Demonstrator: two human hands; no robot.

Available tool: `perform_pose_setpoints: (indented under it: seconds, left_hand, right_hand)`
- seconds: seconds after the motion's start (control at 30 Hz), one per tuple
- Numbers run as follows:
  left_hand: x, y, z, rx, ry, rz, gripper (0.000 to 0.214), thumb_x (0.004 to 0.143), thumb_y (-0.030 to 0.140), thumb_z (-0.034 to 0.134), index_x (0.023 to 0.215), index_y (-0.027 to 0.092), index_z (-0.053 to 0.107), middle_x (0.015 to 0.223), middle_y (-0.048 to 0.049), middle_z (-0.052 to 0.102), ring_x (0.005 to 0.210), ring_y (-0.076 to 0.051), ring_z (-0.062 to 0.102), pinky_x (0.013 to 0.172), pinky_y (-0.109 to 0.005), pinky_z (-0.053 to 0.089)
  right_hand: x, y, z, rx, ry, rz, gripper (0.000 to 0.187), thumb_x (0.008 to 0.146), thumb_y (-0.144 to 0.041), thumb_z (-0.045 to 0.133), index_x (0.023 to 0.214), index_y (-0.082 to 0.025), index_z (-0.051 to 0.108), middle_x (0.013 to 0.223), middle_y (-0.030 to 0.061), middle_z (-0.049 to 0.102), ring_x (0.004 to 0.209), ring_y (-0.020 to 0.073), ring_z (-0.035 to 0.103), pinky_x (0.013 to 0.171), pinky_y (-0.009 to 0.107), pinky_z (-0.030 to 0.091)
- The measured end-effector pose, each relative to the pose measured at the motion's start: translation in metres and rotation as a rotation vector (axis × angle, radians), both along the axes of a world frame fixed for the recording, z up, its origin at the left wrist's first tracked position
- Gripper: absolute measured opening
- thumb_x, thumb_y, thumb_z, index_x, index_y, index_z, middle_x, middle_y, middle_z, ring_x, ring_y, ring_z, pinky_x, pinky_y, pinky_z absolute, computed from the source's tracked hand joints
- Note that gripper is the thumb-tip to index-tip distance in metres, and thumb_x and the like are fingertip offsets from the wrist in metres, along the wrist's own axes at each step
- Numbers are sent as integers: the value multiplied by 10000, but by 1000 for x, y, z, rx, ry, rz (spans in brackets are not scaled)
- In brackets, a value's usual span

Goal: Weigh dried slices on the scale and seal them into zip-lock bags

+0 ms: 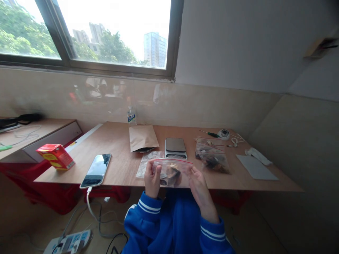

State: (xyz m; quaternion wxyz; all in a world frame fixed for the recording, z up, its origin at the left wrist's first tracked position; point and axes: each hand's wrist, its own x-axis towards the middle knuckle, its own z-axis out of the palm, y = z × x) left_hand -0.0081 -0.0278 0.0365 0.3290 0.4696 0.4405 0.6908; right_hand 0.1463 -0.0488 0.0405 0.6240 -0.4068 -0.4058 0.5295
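Both my hands hold one small clear zip bag [173, 172] with a red seal strip and dark brown contents, just in front of the wooden table's [116, 141] near edge. My left hand [153, 180] grips the bag's left side, thumb and fingers pinched on it. My right hand [200, 190] holds its right side, fingers behind the plastic. Blue sleeves with white stripes cover both my arms. Just behind the bag, an empty clear bag [148, 160] lies flat on the table.
On the table: a small digital scale [176, 148], a brown paper pouch [143, 137], a filled zip bag [212, 157], a phone [96, 170] on a white cable, a red carton [56, 156], a water bottle [131, 115], a green screwdriver [210, 133], a grey sheet [256, 167]. A power strip [70, 242] lies on the floor.
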Motion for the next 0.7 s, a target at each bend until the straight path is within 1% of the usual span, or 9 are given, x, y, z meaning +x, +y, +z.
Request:
perform_pose_setpoints:
  seconds: [0.07,0.13,0.23,0.33,0.43,0.5,0.57,0.67,0.7]
  left_hand:
    - [0,1,-1,-7,2,-6,430,731,617,578,813,197,614,705,-10,609,686,-167,563,687,-282,462]
    - [1,3,-1,-62,-15,-50,405,751,593,573,800,195,630,667,-4,601,661,-161,557,660,-275,465]
    - [2,7,1,-161,-99,-163,362,717,522,651,792,168,663,714,-21,644,720,-166,595,691,-269,481]
    - [3,10,1,-208,-266,-227,362,677,481,701,801,145,651,798,-42,683,772,-171,639,712,-270,505]
    - [-1,9,1,-246,-381,-137,391,720,553,624,774,173,548,659,7,650,549,-130,621,523,-240,499]
    - [-6,8,2,-255,-348,-114,416,739,595,573,766,191,481,598,34,619,432,-113,575,427,-221,461]
    - [-10,8,2,-271,-282,-167,426,738,604,566,777,188,481,663,11,647,462,-124,598,425,-231,472]
    - [-10,11,0,-307,-231,-261,471,727,615,568,849,160,584,876,-65,682,623,-147,642,509,-261,516]
    - [-9,12,-1,-316,-216,-288,491,723,615,573,875,151,618,905,-77,680,650,-147,639,535,-262,517]
  right_hand:
    - [2,1,-2,-36,27,4,434,723,-491,697,971,-142,628,1085,130,690,1083,260,612,970,424,447]
    - [2,2,-3,-30,65,-81,366,707,-467,716,890,-158,639,999,101,718,1015,253,646,943,422,466]
    - [2,4,-4,-18,88,-233,329,679,-442,738,849,-180,635,875,57,734,847,221,687,827,380,520]
    - [4,7,-9,-14,30,-319,333,647,-434,754,833,-180,645,781,32,722,686,181,668,674,313,529]
    - [11,8,-16,-18,-32,-360,324,620,-435,764,765,-167,657,719,30,705,642,172,643,616,287,510]
    - [17,8,-19,-34,-34,-384,322,611,-435,767,749,-163,662,708,29,700,648,176,639,623,293,510]
    - [22,7,-19,-39,-6,-404,316,618,-431,764,759,-165,665,732,27,703,677,179,642,652,301,513]
    - [22,6,-16,-10,35,-409,297,635,-411,765,791,-177,670,756,13,704,712,167,643,710,295,508]
    - [21,6,-15,1,38,-407,300,636,-408,767,807,-179,674,750,8,703,709,162,640,718,292,505]
